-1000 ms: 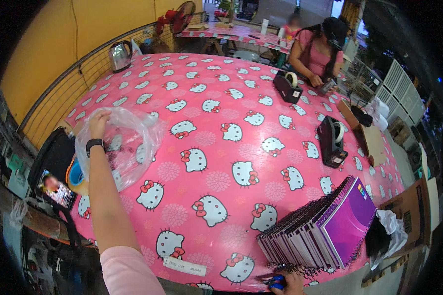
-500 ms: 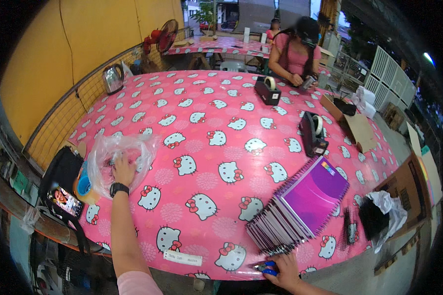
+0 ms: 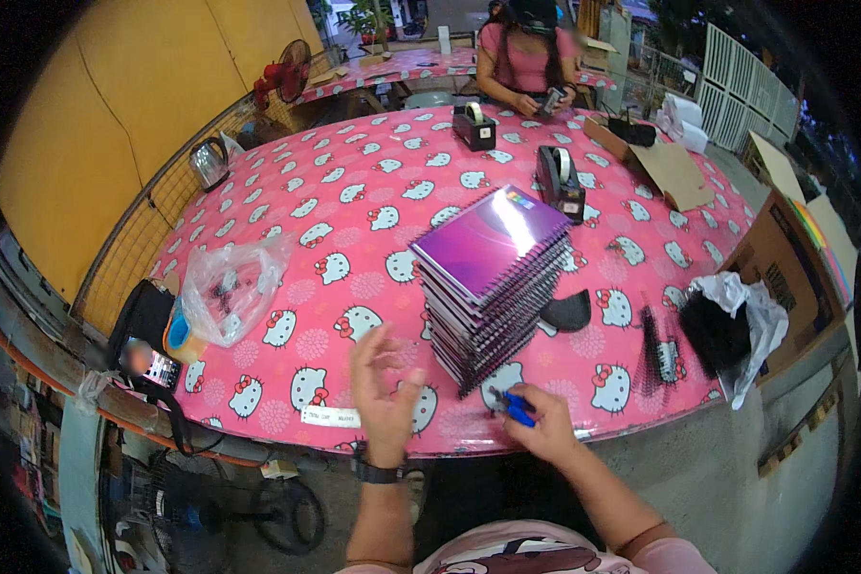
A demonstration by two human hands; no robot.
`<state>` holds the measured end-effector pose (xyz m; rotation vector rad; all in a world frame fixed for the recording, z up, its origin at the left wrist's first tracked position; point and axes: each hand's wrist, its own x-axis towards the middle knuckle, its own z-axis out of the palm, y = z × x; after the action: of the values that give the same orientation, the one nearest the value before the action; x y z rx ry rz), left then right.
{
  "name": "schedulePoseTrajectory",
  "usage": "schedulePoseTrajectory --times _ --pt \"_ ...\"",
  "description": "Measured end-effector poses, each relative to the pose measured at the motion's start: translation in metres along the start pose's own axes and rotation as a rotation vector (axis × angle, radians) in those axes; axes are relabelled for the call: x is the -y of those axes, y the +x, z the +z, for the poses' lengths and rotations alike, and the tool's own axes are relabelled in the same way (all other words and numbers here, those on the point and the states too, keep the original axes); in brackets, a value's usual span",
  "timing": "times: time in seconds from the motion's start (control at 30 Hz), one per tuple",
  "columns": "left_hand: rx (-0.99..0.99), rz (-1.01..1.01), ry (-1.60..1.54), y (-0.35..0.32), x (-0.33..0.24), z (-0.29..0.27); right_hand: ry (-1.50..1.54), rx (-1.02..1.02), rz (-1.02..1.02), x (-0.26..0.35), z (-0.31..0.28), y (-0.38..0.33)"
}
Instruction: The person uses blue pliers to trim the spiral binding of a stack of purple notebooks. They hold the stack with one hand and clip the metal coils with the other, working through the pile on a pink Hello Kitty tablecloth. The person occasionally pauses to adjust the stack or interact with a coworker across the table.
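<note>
Right hand (image 3: 545, 426) has its grip closed on a small blue-handled tool (image 3: 518, 407), possibly pliers or cutters, at the near edge of the worktop (image 3: 354, 191), a round one under a pink cartoon-cat cloth. Left hand (image 3: 385, 387) hovers empty, fingers spread wide, just at nine o'clock of it. At twelve o'clock from the tool, close by, slants a stack of purple spiral-bound notebooks (image 3: 493, 273). Black wire bindings (image 3: 655, 344) lie at three o'clock near a white bag of black pieces (image 3: 732, 325).

Judged step: between pieces, tool ready. Next move likely calls for the free hand to take a notebook and steady its spine.

Clear plastic bag (image 3: 230, 287) sits at nine o'clock, well apart.
</note>
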<state>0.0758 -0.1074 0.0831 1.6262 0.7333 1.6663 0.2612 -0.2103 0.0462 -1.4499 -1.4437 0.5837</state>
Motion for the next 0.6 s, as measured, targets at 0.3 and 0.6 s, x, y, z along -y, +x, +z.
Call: schedulePoseTrajectory --times 0.3,0.6 --pt "0.080 -0.008 0.095 0.001 -0.017 0.047 -0.201 -0.252 -0.321 0.032 -0.023 0.043" --pt "0.022 -0.079 0.024 -0.002 -0.025 0.054 -0.344 -0.280 -0.325 0.043 -0.031 0.045"
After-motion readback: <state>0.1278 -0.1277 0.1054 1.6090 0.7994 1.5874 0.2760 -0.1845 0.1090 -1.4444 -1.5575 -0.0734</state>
